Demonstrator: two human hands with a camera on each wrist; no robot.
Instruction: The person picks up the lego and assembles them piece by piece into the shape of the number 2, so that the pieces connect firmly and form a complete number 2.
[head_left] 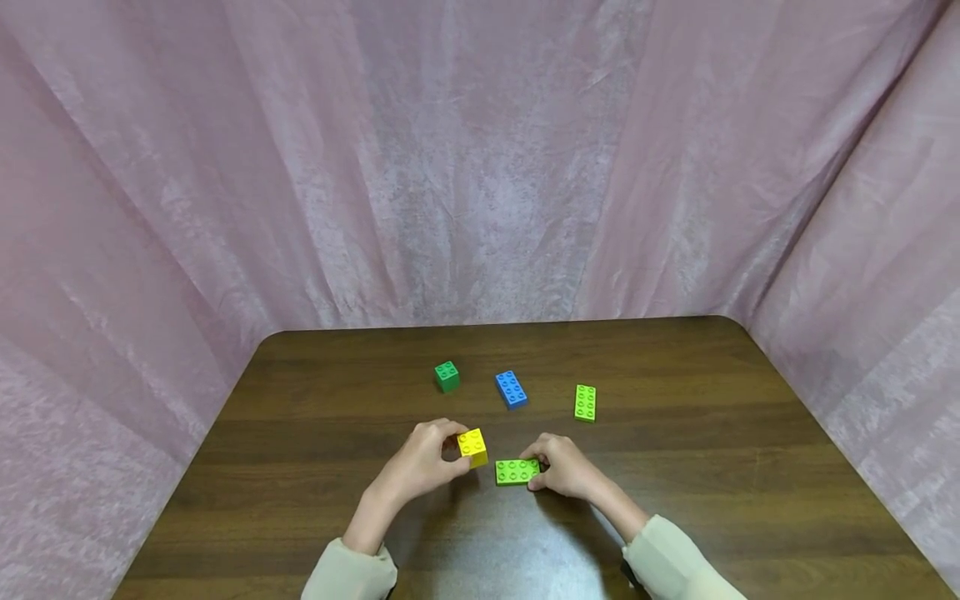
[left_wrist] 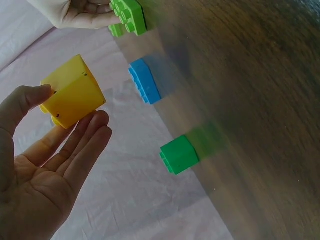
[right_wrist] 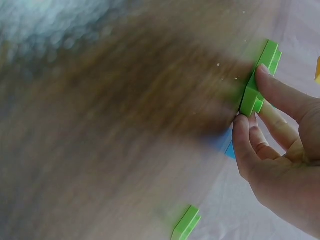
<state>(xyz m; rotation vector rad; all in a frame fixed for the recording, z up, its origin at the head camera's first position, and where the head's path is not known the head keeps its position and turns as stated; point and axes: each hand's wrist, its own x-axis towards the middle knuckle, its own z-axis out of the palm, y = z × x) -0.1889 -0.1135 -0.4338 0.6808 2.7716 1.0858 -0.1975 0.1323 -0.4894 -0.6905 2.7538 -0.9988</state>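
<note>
My left hand (head_left: 422, 458) pinches a yellow square building block (head_left: 472, 447) between thumb and fingers. In the left wrist view the yellow block (left_wrist: 75, 92) is tilted, with its studs toward the palm side. My right hand (head_left: 564, 467) grips the right end of a flat lime green block (head_left: 516, 472), whose studs face up at table level. The right wrist view shows the thumb on one side of this lime block (right_wrist: 265, 75) and fingers on the other. The two held blocks are close together but apart, yellow to the left.
Farther back on the brown wooden table (head_left: 337, 392) stand a dark green square block (head_left: 447, 377), a blue oblong block (head_left: 512, 389) and a second lime green block (head_left: 585, 402). Pink curtains (head_left: 480, 167) hang around the table's back and sides.
</note>
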